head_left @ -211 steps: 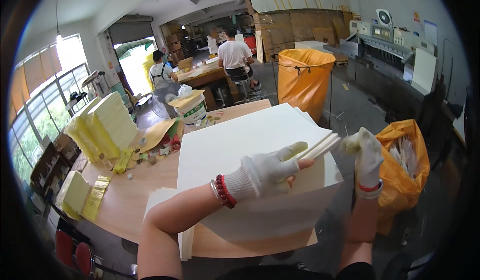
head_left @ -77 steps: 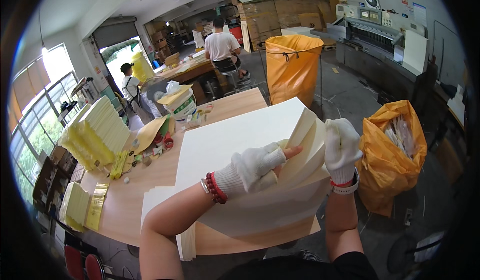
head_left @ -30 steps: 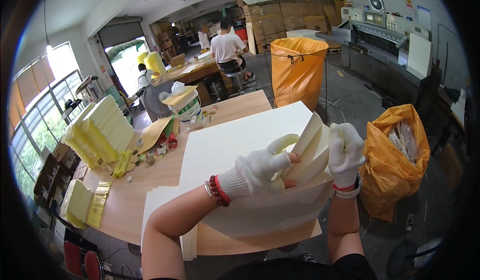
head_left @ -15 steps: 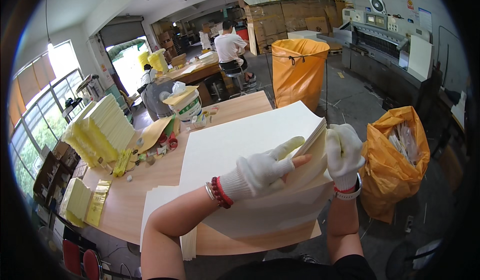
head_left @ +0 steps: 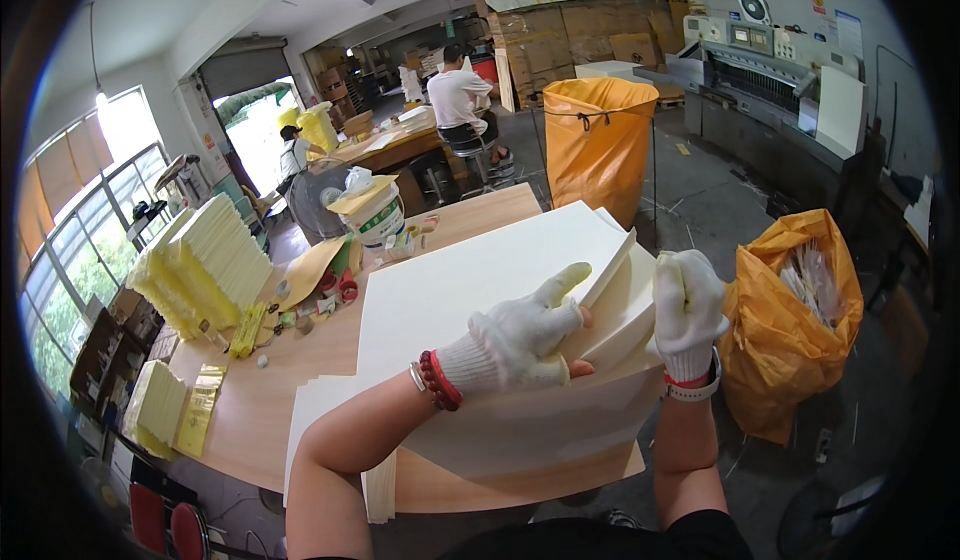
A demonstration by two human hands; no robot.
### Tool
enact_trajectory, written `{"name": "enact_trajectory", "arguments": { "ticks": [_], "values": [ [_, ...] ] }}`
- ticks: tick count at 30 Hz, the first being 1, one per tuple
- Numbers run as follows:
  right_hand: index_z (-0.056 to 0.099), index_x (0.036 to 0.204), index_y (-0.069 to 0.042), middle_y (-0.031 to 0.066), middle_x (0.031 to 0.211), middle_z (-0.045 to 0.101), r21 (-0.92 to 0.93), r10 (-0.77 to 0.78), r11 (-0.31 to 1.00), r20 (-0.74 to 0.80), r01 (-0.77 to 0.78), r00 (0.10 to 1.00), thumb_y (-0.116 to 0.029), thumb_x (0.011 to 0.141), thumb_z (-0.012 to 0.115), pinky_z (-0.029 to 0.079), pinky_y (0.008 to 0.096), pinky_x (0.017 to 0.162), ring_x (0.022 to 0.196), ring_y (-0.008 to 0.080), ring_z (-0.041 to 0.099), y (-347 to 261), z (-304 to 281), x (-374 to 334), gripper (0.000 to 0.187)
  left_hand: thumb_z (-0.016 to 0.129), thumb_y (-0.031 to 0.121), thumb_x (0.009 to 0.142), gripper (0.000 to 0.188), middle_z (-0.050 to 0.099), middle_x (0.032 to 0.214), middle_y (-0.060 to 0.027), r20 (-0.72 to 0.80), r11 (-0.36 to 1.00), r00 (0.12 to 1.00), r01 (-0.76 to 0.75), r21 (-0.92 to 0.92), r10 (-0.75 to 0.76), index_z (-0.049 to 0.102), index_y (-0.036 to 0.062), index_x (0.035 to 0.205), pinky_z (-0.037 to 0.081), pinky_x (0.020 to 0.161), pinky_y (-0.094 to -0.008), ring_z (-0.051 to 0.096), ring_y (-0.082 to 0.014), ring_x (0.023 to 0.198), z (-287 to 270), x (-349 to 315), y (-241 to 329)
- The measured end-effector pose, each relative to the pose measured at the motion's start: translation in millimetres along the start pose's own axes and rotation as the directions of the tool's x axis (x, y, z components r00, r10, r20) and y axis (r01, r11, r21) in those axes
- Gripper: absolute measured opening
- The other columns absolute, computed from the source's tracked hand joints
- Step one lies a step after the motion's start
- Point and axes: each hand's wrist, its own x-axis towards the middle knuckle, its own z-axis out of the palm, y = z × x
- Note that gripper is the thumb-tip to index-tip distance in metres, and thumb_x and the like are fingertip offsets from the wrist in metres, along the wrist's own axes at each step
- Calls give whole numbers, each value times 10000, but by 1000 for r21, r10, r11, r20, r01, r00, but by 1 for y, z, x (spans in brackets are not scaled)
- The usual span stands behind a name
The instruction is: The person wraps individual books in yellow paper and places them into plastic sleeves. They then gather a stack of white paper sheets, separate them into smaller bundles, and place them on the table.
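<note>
A large stack of white paper sheets lies on the wooden table in front of me, its right end lifted and curled, with gaps between the layers. My left hand, in a white knit glove with bare fingertips showing, rests across the curled sheets. Its thumb stretches out over the top layer and its fingers are apart. At the raised right edge, my gloved right hand is closed, pinching the corner of the sheets. Part of what it grips is hidden behind its fingers. More white sheets stick out beneath on the left.
Yellow-edged white stacks stand on the table's left, near scissors, tape rolls and a white bucket. An orange bag of scraps sits right of the table; a taller orange bag stands beyond. Two people work at a far table.
The upper sheets have separated from those below, opening a wider gap at the right end. My left hand has shifted slightly, its fingers lower; the right hand stays nearly in place.
</note>
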Motion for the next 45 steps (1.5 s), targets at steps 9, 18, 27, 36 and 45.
{"name": "enact_trajectory", "arguments": {
  "ticks": [9,18,27,36,45],
  "values": [
    [542,774,34,121,612,449,26,131,991,33,-132,991,-30,811,532,394,381,534,536,298,472,-9,1,6,75,604,176,854,322,538,1212,-173,-26,1000,999,-30,5,30,573,120,1170,487,783,-271,623,-299,913,3,-5,0],
    [548,758,42,134,617,483,46,188,982,-50,-185,981,-32,825,539,397,388,528,539,308,487,-10,2,4,100,743,142,764,477,512,1238,-185,-128,985,981,-158,-67,148,529,124,1190,471,857,-339,583,-334,1015,12,-1,-5],
    [539,750,38,123,608,454,52,193,980,5,-193,981,-26,816,543,384,376,518,526,288,467,-10,0,5,92,729,72,733,446,443,1352,-191,-167,993,979,-121,-15,117,552,142,1136,483,856,-327,568,-339,1080,12,-2,-3],
    [544,755,38,131,635,490,-24,75,997,-94,-77,993,-37,818,557,395,379,530,555,297,494,-7,5,2,99,721,57,743,447,555,1221,-138,16,988,1000,-2,-156,5,554,129,1152,487,829,-322,589,-284,997,8,0,-1],
    [552,768,40,126,647,498,50,118,992,-126,-112,985,-37,826,561,414,381,544,566,300,506,-9,5,0,97,785,161,718,422,417,1371,-217,-162,982,973,-178,-69,165,570,124,1080,471,886,-339,553,-381,1099,10,1,-6]
  ]
}}
